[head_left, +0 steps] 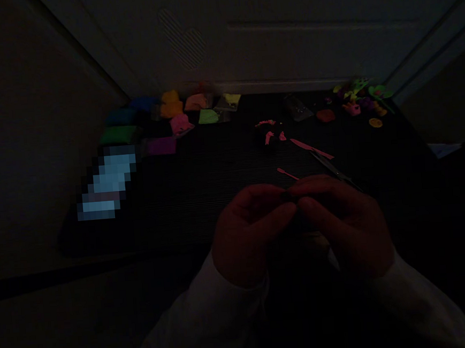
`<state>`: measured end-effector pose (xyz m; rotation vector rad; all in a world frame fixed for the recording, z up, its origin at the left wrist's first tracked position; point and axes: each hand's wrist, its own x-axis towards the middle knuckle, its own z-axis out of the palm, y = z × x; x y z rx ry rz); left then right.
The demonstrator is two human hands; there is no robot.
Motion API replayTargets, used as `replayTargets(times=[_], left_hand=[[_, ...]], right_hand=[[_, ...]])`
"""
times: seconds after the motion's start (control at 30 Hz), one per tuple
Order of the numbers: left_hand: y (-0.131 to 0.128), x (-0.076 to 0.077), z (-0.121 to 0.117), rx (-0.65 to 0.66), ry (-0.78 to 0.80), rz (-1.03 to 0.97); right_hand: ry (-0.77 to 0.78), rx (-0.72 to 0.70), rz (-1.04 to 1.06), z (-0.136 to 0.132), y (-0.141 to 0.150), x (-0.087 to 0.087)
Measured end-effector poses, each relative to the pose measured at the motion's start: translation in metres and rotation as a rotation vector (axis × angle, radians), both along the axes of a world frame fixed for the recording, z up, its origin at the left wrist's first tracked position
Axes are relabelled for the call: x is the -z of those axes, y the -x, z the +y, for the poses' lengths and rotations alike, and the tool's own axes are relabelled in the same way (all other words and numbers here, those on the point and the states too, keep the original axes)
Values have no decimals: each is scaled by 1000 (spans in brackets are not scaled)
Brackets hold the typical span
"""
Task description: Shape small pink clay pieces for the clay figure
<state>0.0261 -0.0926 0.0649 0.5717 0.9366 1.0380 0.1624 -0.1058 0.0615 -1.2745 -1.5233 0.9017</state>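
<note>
My left hand [253,231] and my right hand [343,224] meet above the near edge of the dark table. Both are closed, thumbs and fingertips pinching a small dark piece [286,195]; its kind is hard to make out in the dim light. Just beyond the fingers lies a thin pink tool [286,173], its near end hidden by my right hand. Farther off are a pink plastic knife [311,148] and a pair of scissors [328,166], touching or overlapping. Behind them sits a dark rounded object with pink pieces [270,136] on it.
Several colored clay packs [120,134] line the back left, with a purple pack [160,146] nearer. A blurred bright screen [108,181] lies at the left edge. Small colorful clay figures [357,100], a reddish lump [325,116] and a clear bag [297,108] lie at the back right.
</note>
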Motion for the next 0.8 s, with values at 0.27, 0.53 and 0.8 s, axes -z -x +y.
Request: replayTargets(times=[0.27, 0.53, 0.8], left_hand=[[3, -5, -2, 15, -44, 106], [4, -17, 2, -6, -139, 364], [1, -10, 2, -46, 5, 197]], right_hand=[[32, 23, 38, -1, 0, -3], [87, -8, 45, 0, 1, -6], [172, -2, 161, -5, 8, -6]])
